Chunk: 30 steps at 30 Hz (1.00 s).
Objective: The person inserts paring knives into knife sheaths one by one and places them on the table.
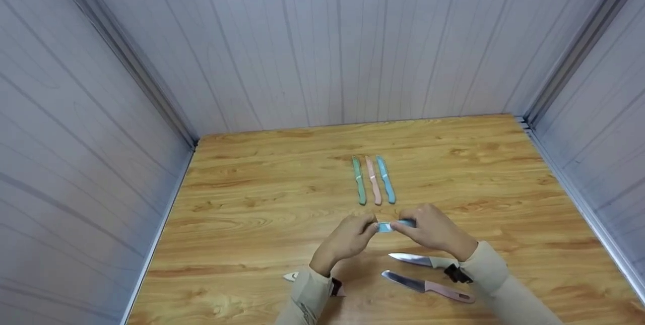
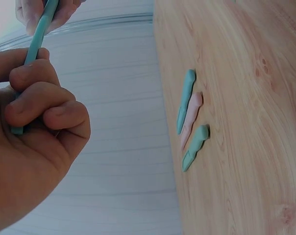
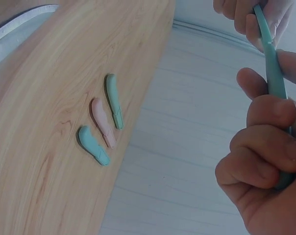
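Pale tip [image 1: 291,276]: pokes out beside my left sleeve [image 1: 307,292], toward the surface's [image 1: 237,234] near edge; what it belongs to, I cannot tell.
Left hand [image 1: 350,236]: my fingers are curled and clamped on one end of the held blue knife.
Row: green knife [image 1: 359,180], pink knife [image 1: 373,180] and second blue knife [image 1: 386,179] lie side by side, nearer the surface's far edge, blades seemingly covered — finished, I judge.
Held blue knife [image 1: 384,227]: up between my hands, above the surface's near half; probably the cover is being worked, on or off I cannot tell.
Bare blades: white-handled knife [image 1: 421,260] and pink-handled knife [image 1: 433,288] lie toward the near edge, handles toward the right edge — both left to do, I reckon.
Right hand [image 1: 434,229]: my fingers are clamped round the held blue knife's handle.
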{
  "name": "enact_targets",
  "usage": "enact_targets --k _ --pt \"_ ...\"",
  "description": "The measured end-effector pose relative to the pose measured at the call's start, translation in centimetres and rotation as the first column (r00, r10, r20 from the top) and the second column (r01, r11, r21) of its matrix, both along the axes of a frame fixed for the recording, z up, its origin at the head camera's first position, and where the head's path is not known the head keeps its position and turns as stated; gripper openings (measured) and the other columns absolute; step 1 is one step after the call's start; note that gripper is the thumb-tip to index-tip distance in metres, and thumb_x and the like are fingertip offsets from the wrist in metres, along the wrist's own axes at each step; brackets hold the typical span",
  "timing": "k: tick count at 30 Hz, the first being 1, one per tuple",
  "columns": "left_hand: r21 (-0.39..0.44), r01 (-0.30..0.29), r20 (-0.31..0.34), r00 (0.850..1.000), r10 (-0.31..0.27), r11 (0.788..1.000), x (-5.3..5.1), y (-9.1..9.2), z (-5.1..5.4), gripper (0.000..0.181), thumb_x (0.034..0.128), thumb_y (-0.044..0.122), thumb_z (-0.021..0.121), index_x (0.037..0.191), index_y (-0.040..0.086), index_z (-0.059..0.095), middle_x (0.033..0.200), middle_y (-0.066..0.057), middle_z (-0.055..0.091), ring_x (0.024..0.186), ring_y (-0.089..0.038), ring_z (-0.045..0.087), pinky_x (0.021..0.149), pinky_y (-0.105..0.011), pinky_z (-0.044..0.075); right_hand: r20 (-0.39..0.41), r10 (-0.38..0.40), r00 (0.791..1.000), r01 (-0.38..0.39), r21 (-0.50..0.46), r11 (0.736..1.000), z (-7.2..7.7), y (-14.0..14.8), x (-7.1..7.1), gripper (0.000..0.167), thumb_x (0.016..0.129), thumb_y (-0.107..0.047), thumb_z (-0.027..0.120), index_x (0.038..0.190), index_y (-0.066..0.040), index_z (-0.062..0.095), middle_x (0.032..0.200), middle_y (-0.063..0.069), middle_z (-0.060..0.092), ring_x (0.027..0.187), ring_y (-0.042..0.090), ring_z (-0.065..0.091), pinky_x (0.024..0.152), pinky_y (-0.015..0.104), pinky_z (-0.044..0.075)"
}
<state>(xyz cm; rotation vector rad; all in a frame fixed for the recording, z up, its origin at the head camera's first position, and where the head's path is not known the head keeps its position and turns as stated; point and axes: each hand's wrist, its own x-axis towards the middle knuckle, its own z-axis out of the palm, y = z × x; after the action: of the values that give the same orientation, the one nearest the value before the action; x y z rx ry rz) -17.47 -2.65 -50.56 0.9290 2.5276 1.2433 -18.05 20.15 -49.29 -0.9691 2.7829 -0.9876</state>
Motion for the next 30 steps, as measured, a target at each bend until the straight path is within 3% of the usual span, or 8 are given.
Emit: enact_targets --k 6,14,22,27,30 --pt "0.016 -0.018 0.003 1.000 0.018 1.000 -0.1 0.0 -0.2 0.025 0.1028 0.020 0.041 0.081 0.012 0.050 0.065 0.007 0.039 0.054 -0.005 0.033 0.055 -0.020 0.032 0.041 -0.024 0.999 0.024 -0.011 1.000 -0.1 -0.2 0.0 0.034 0.095 -0.042 0.054 0.069 -0.020 0.054 0.052 -0.014 0.028 0.043 -0.001 0.021 0.043 0.019 0.025" --pt "0.028 0.005 -0.002 1.000 -0.005 1.000 -0.4 0.0 -0.2 0.025 0.1028 0.018 0.041 0.080 0.011 0.049 0.061 0.008 0.036 0.048 -0.004 0.028 0.051 -0.019 0.029 0.061 -0.030 0.998 0.033 -0.044 0.998 -0.3 -0.3 0.0 0.033 0.095 -0.039 0.056 0.069 -0.019 0.052 0.053 -0.013 0.027 0.043 -0.001 0.020 0.044 0.019 0.024" --pt "-0.008 0.032 0.036 0.999 -0.032 0.999 -0.8 -0.5 -0.2 0.024 0.1028 0.022 0.041 0.088 0.008 0.054 0.065 0.007 0.041 0.053 -0.005 0.033 0.054 -0.020 0.032 0.089 -0.031 0.996 0.031 0.007 1.000 -0.2 -0.1 -0.3 0.031 0.095 -0.043 0.054 0.074 -0.020 0.057 0.054 -0.013 0.032 0.044 0.001 0.025 0.045 0.020 0.028" --pt "-0.035 0.001 0.059 0.998 0.001 0.999 -1.0 -1.6 -0.7 0.022 0.1022 0.026 0.043 0.092 0.011 0.056 0.068 0.008 0.044 0.055 -0.005 0.036 0.055 -0.021 0.034 0.121 -0.042 0.992 0.039 0.024 0.999 -0.3 0.6 -0.7 0.034 0.095 -0.045 0.052 0.086 -0.015 0.066 0.057 -0.012 0.039 0.046 0.001 0.029 0.046 0.021 0.031" --pt "-0.044 -0.032 0.060 0.998 0.035 0.998 -1.1 -2.5 -0.9 0.022 0.1020 0.026 0.044 0.092 0.011 0.057 0.067 0.007 0.044 0.054 -0.006 0.036 0.054 -0.021 0.034 0.137 -0.066 0.988 0.062 0.028 0.998 -0.4 1.4 -1.2 0.038 0.095 -0.046 0.051 0.078 -0.014 0.061 0.055 -0.011 0.034 0.045 0.002 0.026 0.046 0.022 0.029"
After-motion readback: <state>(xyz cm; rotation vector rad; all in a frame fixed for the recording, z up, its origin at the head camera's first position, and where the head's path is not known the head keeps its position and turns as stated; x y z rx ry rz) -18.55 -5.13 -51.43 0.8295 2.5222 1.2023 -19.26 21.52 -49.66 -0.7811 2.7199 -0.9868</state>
